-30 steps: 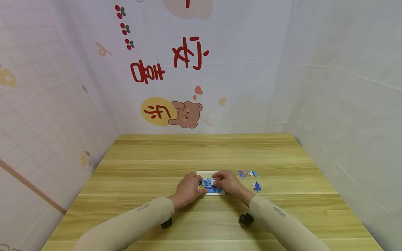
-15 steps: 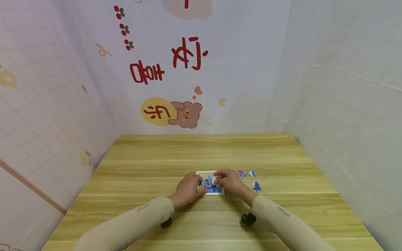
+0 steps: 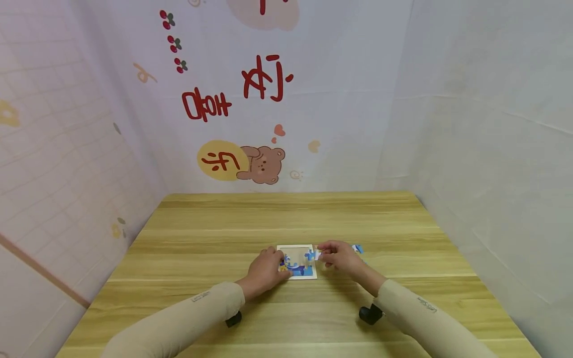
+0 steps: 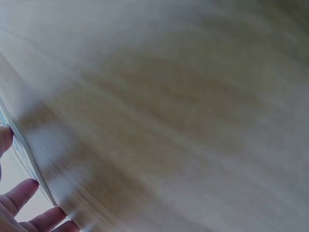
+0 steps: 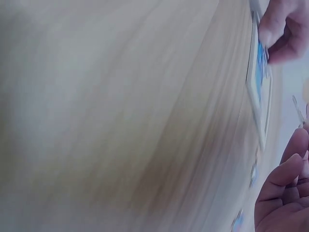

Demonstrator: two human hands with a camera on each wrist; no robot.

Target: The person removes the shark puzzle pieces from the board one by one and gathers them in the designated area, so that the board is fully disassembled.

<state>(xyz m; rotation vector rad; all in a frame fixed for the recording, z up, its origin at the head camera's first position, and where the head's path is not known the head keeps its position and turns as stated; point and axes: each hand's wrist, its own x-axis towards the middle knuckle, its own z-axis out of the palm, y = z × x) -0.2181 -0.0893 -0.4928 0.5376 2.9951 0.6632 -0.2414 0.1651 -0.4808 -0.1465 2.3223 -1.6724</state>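
Observation:
A small jigsaw tray [image 3: 295,245] with a white rim lies on the table, blue, white and yellow pieces filling its lower part and bare backing above. My left hand [image 3: 263,268] holds the tray at its left side, thumb over the lower part; in the left wrist view its fingertips [image 4: 30,186] meet the tray's edge. My right hand [image 3: 341,257] pinches a blue-and-white puzzle piece [image 3: 311,255] over the tray's right rim. In the right wrist view the piece [image 5: 297,108] appears edge-on, raised between the fingers.
Beyond my right hand, a loose blue-and-white puzzle piece [image 3: 357,248] lies on the wooden table [image 3: 215,219]; other loose pieces are mostly hidden by the hand. Fabric walls [image 3: 340,99] rise at the back and both sides of the table.
My right hand has moved right, taking the blue-and-white puzzle piece from the tray's middle to its right rim and baring the backing there. My left hand stays on the tray.

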